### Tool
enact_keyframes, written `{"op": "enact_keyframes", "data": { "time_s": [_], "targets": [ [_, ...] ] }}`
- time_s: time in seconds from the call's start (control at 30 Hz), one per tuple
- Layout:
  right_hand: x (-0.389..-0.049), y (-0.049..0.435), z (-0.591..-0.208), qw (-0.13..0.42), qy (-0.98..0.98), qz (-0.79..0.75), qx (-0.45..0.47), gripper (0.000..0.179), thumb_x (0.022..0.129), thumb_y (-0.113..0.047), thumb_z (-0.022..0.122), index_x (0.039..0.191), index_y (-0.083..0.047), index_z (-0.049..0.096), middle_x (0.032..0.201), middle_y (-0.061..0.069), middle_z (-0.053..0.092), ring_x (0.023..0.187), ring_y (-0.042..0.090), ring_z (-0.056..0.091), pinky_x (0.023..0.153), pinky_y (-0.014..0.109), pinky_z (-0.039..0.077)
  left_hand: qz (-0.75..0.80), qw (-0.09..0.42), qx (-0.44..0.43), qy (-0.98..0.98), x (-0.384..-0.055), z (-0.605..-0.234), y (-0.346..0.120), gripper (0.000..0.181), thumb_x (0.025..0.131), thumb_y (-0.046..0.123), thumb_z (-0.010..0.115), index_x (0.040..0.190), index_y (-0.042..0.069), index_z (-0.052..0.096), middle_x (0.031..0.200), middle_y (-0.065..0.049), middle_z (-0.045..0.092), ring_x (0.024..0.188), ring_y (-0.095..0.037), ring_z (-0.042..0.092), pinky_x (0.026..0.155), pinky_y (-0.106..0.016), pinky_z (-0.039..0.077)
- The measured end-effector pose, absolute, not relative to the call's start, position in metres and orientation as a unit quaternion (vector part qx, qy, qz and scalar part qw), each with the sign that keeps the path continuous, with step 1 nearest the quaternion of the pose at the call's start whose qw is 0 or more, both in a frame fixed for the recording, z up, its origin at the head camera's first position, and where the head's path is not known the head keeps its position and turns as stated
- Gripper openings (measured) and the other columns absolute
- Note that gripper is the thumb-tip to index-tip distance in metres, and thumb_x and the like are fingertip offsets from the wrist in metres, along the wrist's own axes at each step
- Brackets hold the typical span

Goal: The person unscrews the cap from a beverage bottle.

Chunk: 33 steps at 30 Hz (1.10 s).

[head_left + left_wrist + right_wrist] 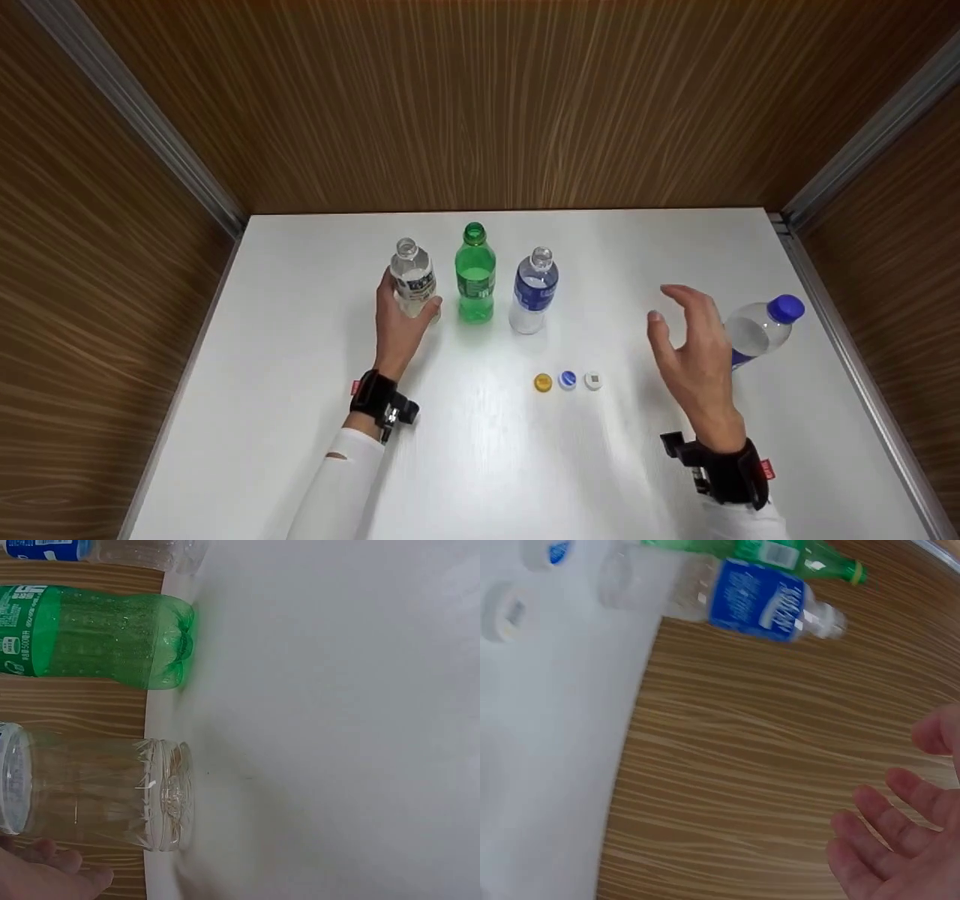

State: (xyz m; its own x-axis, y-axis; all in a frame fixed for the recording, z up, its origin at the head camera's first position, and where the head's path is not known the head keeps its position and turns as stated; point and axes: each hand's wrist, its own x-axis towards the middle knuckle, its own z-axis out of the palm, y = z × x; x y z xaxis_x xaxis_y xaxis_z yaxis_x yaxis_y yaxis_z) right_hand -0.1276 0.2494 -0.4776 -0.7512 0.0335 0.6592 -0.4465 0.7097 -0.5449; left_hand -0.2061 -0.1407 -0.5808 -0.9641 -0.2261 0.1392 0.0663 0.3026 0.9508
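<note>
My left hand (401,330) is around a clear bottle (412,274) with a black-and-white label, its thumb across the lower right side. That bottle stands uncapped on the white table; in the left wrist view, fingers (64,862) lie close along its side. Just right of it are an uncapped green bottle (475,274) and an uncapped clear bottle with a blue label (535,289). Over the table's right side hangs my right hand (697,360), fingers spread, holding nothing. Beside it is a blue-capped bottle (761,326), partly hidden by the hand.
Three loose caps lie in a row on the white table (480,465): a yellow cap (543,382), a blue-and-white cap (568,380) and a white cap (593,381). Wood-grain panels (510,105) enclose the table at the back and sides.
</note>
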Motion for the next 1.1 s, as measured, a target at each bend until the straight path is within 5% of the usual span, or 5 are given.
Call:
{"op": "enact_keyframes", "data": {
  "time_s": [0.27, 0.43, 0.73, 1.1],
  "targets": [
    [-0.121, 0.275, -0.439, 0.427, -0.826, 0.362, 0.065, 0.037, 0.093, -0.014, 0.065, 0.126, 0.004, 0.065, 0.123, 0.025, 0.066, 0.117, 0.041, 0.060, 0.109, 0.026, 0.041, -0.581, 0.118, 0.041, -0.804, -0.195, -0.575, -0.149, 0.096, 0.095, 0.032, 0.076, 0.164, 0.006, 0.016, 0.166, -0.016, 0.027, 0.154, -0.029, 0.023, 0.124, -0.049, 0.021],
    [-0.120, 0.289, -0.429, 0.458, -0.808, 0.370, 0.006, 0.042, 0.092, -0.014, 0.065, 0.128, 0.007, 0.063, 0.132, 0.024, 0.063, 0.130, 0.035, 0.055, 0.113, 0.028, 0.038, -0.571, 0.130, 0.041, -0.809, -0.189, -0.576, -0.157, 0.092, 0.096, 0.032, 0.074, 0.164, 0.005, 0.018, 0.165, -0.014, 0.028, 0.154, -0.028, 0.024, 0.124, -0.046, 0.023],
    [-0.129, 0.323, -0.457, 0.388, -0.808, 0.431, -0.105, 0.073, 0.092, -0.016, 0.073, 0.155, -0.002, 0.039, 0.160, 0.010, 0.040, 0.148, 0.018, 0.035, 0.122, 0.027, 0.023, -0.571, 0.140, 0.031, -0.808, -0.177, -0.578, -0.167, 0.089, 0.095, 0.030, 0.074, 0.162, 0.004, 0.022, 0.165, -0.014, 0.030, 0.154, -0.030, 0.024, 0.122, -0.051, 0.026],
    [-0.133, 0.342, -0.505, 0.297, -0.767, 0.542, -0.170, 0.096, 0.091, -0.018, 0.078, 0.164, -0.013, 0.015, 0.163, 0.007, 0.037, 0.151, 0.016, 0.031, 0.122, 0.022, 0.021, -0.572, 0.143, 0.039, -0.807, -0.171, -0.582, -0.172, 0.086, 0.096, 0.029, 0.073, 0.162, 0.004, 0.023, 0.164, -0.014, 0.032, 0.154, -0.030, 0.025, 0.122, -0.049, 0.027]
  ]
}}
